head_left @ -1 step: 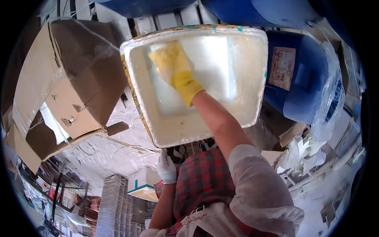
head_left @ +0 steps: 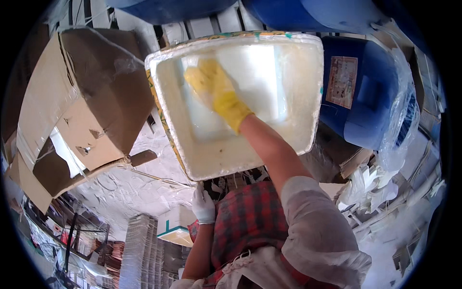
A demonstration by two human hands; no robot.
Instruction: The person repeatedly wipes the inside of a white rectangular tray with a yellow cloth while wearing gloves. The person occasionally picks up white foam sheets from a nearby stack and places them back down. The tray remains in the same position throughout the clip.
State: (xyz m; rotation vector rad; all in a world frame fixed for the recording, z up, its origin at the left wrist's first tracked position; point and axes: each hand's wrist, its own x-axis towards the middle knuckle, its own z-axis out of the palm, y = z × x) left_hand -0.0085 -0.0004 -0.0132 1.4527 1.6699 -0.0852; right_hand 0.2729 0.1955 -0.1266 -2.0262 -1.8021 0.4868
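Observation:
A white foam box (head_left: 250,151), its outer sides patterned in yellow and green, gapes in front of me. Inside it, my right hand (head_left: 211,86) in a yellow rubber glove reaches low toward the far left corner. Blur and glare smear its fingers, so whether it grips anything is unclear. The inner bottom looks pale, shiny and wet. At the box's near left corner, my left hand (head_left: 203,208) in a white glove grasps the rim from below, its fingertips partly hidden.
An open cardboard box (head_left: 103,111) stands at the left. To the right is a blue plastic drum (head_left: 368,91) with a label and clear wrap; other blue containers (head_left: 288,19) are at the far side. Stacked trays (head_left: 139,255) and a white taped box (head_left: 175,226) stand near left.
Inside the foam box, my right hand has shifted slightly toward me and to the right. My left hand keeps its place at the near corner.

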